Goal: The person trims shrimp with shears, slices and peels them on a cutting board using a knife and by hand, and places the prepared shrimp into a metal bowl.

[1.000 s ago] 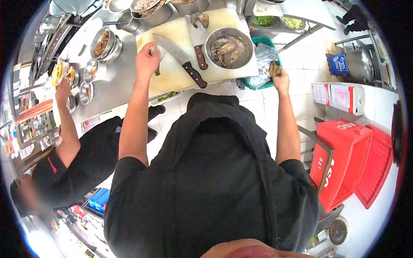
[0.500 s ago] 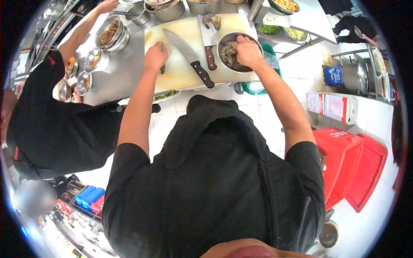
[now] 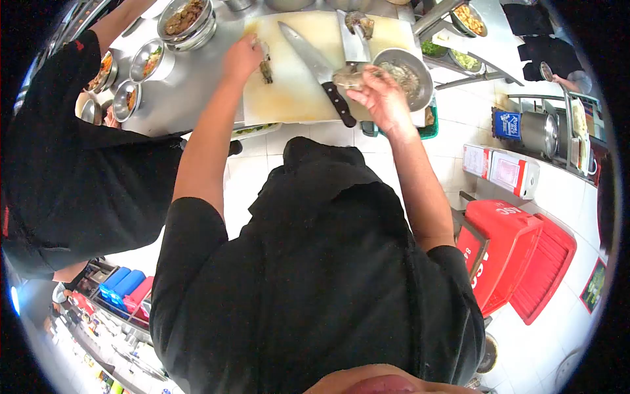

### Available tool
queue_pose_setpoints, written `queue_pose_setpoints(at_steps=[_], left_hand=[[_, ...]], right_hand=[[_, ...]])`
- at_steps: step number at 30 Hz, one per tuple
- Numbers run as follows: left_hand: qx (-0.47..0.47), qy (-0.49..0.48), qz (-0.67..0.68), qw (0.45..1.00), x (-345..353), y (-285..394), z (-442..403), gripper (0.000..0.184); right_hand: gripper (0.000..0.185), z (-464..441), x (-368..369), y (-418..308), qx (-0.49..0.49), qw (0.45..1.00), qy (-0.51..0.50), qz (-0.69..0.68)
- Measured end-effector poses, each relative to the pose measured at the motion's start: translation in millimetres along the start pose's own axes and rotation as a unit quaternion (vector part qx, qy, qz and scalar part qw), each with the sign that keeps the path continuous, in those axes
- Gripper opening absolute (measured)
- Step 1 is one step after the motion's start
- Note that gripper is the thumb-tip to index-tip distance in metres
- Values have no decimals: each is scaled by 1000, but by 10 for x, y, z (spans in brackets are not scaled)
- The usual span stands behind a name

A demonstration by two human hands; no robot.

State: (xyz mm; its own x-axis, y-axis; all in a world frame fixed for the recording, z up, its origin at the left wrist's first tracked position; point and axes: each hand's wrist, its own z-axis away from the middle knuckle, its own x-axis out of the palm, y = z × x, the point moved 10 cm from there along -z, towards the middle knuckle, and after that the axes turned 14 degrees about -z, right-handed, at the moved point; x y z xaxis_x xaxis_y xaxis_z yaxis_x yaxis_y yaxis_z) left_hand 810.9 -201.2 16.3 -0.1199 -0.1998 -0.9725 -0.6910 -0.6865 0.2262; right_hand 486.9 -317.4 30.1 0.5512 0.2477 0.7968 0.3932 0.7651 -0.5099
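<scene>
My left hand (image 3: 243, 58) is closed on a grey raw shrimp (image 3: 266, 69), whose body hangs over the left part of the white cutting board (image 3: 279, 104). Between thumb and fingers, my right hand (image 3: 386, 104) pinches another shrimp (image 3: 348, 78) above the board, just left of the metal bowl (image 3: 428, 84). More shrimp (image 3: 401, 73) lie in that bowl. A large knife (image 3: 308, 56) with a black handle rests diagonally mid-board. Beyond it lies a cleaver (image 3: 355, 47) with shrimp scraps (image 3: 359, 25) on its blade; my right hand and its shrimp hide the handle.
To the left, steel bowls of food (image 3: 149, 60) stand on the metal counter (image 3: 197, 79), where a co-worker in black (image 3: 98, 190) reaches across. A green basket (image 3: 430, 125) sits below the board's right edge. Red bins (image 3: 502, 253) stand on the floor at right.
My right hand has come out of the bowl and moved left with a shrimp. The left hand has stayed over the board's left side. The whole view has shifted.
</scene>
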Motion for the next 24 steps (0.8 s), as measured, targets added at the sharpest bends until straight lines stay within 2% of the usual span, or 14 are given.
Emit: queue_pose_setpoints(at_steps=[2, 5, 8, 11, 13, 14, 15, 16, 17, 18, 19, 21, 24], left_hand=[[8, 19, 43, 999, -51, -73, 33, 38], [74, 79, 63, 992, -77, -101, 125, 40], [143, 148, 109, 973, -421, 72, 522, 46], [178, 16, 335, 925, -366, 382, 1027, 51], [177, -59, 402, 896, -133, 466, 1204, 49], [162, -90, 436, 881, 182, 382, 1231, 44], [108, -142, 490, 853, 231, 384, 1279, 41], [92, -136, 503, 849, 222, 369, 1296, 38], [74, -127, 515, 844, 214, 327, 1302, 36], [85, -125, 487, 861, 222, 301, 1284, 36], [92, -123, 456, 877, 247, 254, 1250, 36], [87, -142, 402, 901, 189, 214, 1302, 36], [77, -187, 363, 910, 202, 255, 1302, 35]], right_hand=[[26, -48, 46, 418, 45, 999, 6, -8], [25, -205, -83, 841, 59, 997, 54, 2], [23, -304, -128, 1112, 67, 994, 71, -45], [25, -328, -72, 1339, 84, 991, 69, -79], [25, -261, 86, 1478, 121, 987, 55, -93], [31, -206, 129, 1509, 132, 986, 84, -60], [34, -160, 114, 1362, 97, 984, 111, 105], [36, -107, 114, 1157, 58, 953, 133, 266], [38, -80, 117, 945, 16, 895, 149, 420], [42, -56, 189, 650, -198, 768, 113, 599], [43, 28, 311, 558, -325, 659, 40, 677], [40, 161, 446, 573, -341, 518, -4, 784], [44, -17, 187, 736, -257, 517, -7, 817]])
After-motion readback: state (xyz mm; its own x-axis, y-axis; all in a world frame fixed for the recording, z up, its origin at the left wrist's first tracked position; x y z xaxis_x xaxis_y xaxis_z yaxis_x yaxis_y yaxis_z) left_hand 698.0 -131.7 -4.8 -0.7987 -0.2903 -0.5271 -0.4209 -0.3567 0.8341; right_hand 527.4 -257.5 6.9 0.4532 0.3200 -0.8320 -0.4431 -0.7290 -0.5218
